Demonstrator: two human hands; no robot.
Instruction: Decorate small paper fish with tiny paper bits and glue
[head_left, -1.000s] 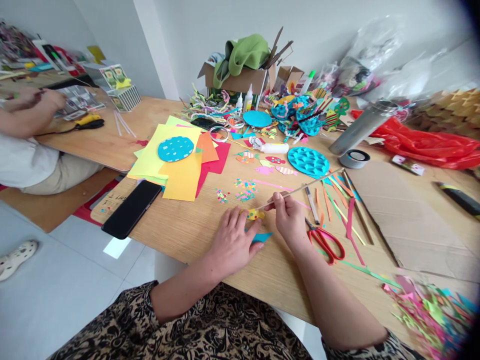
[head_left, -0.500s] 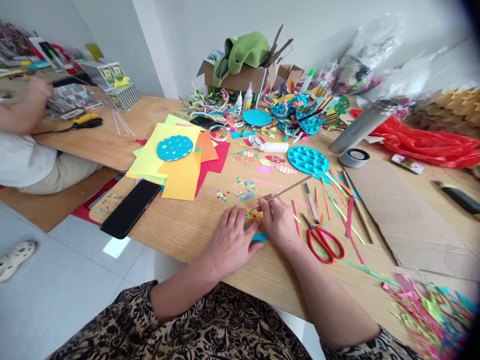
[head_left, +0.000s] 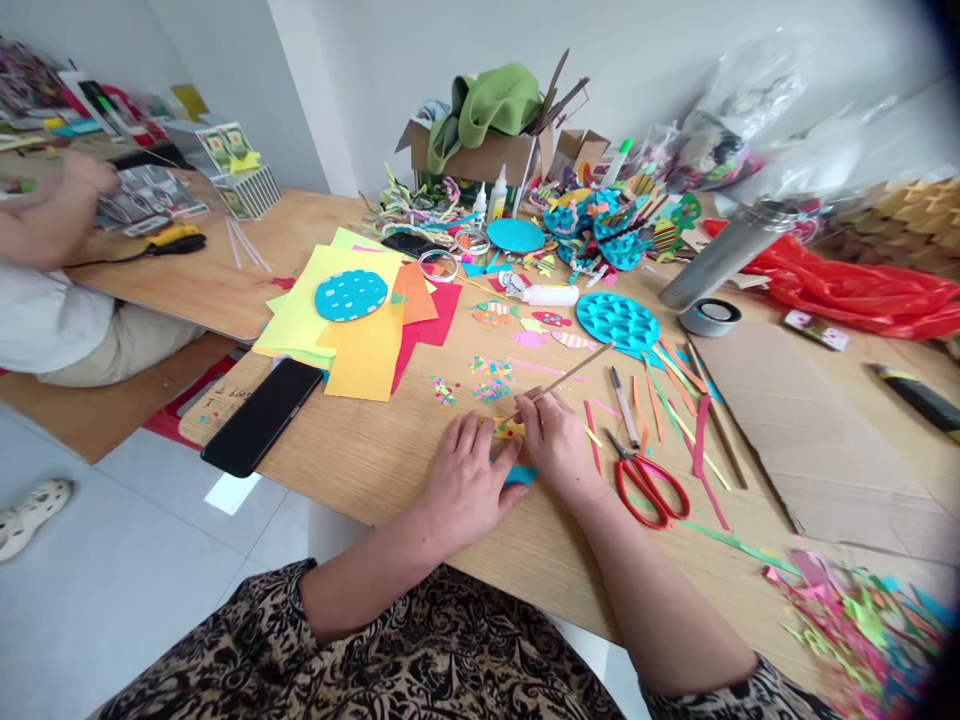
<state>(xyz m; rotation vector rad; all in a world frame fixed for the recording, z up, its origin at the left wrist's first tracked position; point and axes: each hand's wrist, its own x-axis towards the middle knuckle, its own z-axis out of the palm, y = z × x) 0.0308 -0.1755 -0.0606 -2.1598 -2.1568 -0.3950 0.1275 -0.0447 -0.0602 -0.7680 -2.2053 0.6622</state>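
My left hand point(head_left: 466, 482) lies flat on the table, its fingertips pressing a small yellow paper piece point(head_left: 510, 428) with coloured dots. Between the fingers of my right hand point(head_left: 559, 442) is a thin brown stick point(head_left: 574, 369), its lower end down at the dotted piece. A bit of blue paper point(head_left: 523, 475) shows by my left thumb; the rest is hidden. Tiny paper confetti point(head_left: 491, 380) lies just beyond my hands, with several paper fish point(head_left: 551, 319) farther back. Red-handled scissors point(head_left: 651, 487) and a pen point(head_left: 624, 407) rest to the right of my right hand.
A black phone point(head_left: 262, 418) and coloured paper sheets point(head_left: 360, 360) lie on the left. Cardboard point(head_left: 810, 430), a metal flask point(head_left: 727, 255) and tape point(head_left: 710, 316) are on the right. A glue bottle point(head_left: 551, 295) lies behind the fish. Another person's arm point(head_left: 45, 215) is at the far left.
The stick's upper end has shifted slightly left and up in my right hand. My left hand stays on the dotted paper piece.
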